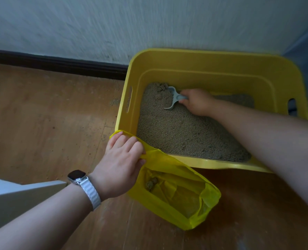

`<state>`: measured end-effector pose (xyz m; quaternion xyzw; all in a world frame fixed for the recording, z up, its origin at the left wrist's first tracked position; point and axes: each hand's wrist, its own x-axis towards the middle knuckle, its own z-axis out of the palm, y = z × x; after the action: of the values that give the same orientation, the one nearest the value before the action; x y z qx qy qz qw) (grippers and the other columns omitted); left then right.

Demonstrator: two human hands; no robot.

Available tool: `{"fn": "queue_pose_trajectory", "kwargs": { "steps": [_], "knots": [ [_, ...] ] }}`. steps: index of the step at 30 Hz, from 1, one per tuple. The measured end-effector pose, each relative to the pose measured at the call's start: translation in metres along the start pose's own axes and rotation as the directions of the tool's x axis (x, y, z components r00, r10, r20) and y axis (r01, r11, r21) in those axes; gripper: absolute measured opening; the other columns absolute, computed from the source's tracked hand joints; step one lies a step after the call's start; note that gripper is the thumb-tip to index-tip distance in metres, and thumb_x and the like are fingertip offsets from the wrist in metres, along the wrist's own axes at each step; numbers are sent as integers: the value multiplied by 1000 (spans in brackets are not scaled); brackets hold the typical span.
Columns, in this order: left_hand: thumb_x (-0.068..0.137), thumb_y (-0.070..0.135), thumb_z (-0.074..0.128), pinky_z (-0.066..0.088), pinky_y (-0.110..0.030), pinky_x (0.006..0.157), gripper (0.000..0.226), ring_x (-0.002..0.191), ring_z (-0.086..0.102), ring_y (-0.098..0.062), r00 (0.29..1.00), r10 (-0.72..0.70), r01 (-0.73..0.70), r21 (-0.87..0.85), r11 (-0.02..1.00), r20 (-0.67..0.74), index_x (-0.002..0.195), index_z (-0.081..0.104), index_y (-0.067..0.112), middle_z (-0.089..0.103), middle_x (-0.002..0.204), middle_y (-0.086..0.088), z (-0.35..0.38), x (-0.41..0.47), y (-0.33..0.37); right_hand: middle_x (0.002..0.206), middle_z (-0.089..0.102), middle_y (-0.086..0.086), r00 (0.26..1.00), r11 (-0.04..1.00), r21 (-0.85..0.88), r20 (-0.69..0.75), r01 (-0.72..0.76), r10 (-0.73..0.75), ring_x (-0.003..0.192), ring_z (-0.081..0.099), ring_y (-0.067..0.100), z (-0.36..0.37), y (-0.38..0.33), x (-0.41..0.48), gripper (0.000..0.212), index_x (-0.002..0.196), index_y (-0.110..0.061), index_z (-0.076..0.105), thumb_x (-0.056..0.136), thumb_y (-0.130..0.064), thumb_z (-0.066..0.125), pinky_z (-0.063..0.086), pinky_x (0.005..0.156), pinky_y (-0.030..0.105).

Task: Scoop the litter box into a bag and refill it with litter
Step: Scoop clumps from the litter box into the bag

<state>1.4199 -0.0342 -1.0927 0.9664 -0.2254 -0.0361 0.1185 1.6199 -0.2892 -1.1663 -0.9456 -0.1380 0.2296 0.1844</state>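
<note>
Scooping was partly done, I judged. My right hand (196,101) curled round the scoop (174,98) handle, blade buried in litter (185,134) at the litter box's (212,60) 10 o'clock corner. My left hand (120,168) gripped the bag (185,201) mouth open at 7 o'clock; one clump (151,183) lay inside. Refilling was not yet done.

1. The left hand (120,166) is bare.
2. A watch (77,175) is worn on the left wrist; its face is a rounded rectangle, black and unlit, set in a pale silvery case.
3. The band (91,193) is white, ribbed crosswise in narrow links, and wraps the wrist closely.
4. The left forearm (41,219) is bare to the frame's edge.
5. The right hand (196,103) is bare.
6. The right forearm (268,139) is likewise unsleeved to the frame's edge.
</note>
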Motion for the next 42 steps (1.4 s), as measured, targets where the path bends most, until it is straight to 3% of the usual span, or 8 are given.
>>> {"fn": "queue_pose_trajectory", "kwargs": {
  "steps": [6, 13, 21, 30, 37, 42],
  "knots": [
    [86, 32, 46, 24, -41, 105, 17, 86, 45, -22, 1000, -6, 6, 0, 1000, -5, 88, 55, 17, 50, 86, 3, 1, 0, -1, 99, 64, 4, 999, 992, 115, -14, -43, 45, 86, 59, 22, 3, 13, -4, 32, 123, -19, 59, 100, -37, 47, 51, 81, 39],
    [86, 33, 46, 25, -42, 104, 18, 86, 45, -22, 1000, -13, 13, 13, 1000, -12, 88, 55, 17, 50, 86, 3, 1, 0, 0, 105, 64, 7, 998, 989, 142, -45, -43, 50, 92, 59, 25, 6, 20, -10, 32, 123, -16, 60, 100, -35, 49, 49, 83, 39],
    [86, 35, 44, 25, -44, 105, 22, 87, 48, -23, 1000, -20, 21, 23, 1000, -10, 87, 56, 16, 52, 86, 2, 1, 1, 1, 84, 61, 4, 985, 995, 68, -163, 73, -61, 78, 56, 25, 5, 7, -9, 22, 93, -17, 61, 99, -35, 49, 47, 70, 37],
    [85, 34, 45, 24, -43, 104, 19, 86, 50, -25, 1000, -20, 20, 23, 1000, -20, 88, 54, 18, 52, 87, 2, 3, 1, 0, 93, 65, 4, 989, 975, 209, -139, 75, -46, 81, 59, 23, 0, -5, -20, 26, 115, -18, 63, 99, -34, 50, 47, 72, 34],
    [84, 35, 44, 26, -45, 103, 20, 86, 50, -25, 999, -19, 21, 42, 999, -37, 88, 53, 18, 52, 85, 2, 5, 1, 0, 89, 64, 11, 987, 948, 307, -157, 86, -39, 69, 51, 16, -19, -7, -53, 28, 108, -14, 63, 100, -35, 48, 36, 60, 28],
    [83, 36, 43, 24, -44, 102, 21, 86, 48, -24, 998, -26, 28, 40, 999, -49, 89, 53, 18, 53, 86, 2, 4, 2, 1, 90, 65, 11, 992, 966, 259, -127, 28, 6, 69, 54, 19, -37, 5, -89, 26, 112, -18, 65, 99, -35, 50, 37, 60, 29]
  ]
}}
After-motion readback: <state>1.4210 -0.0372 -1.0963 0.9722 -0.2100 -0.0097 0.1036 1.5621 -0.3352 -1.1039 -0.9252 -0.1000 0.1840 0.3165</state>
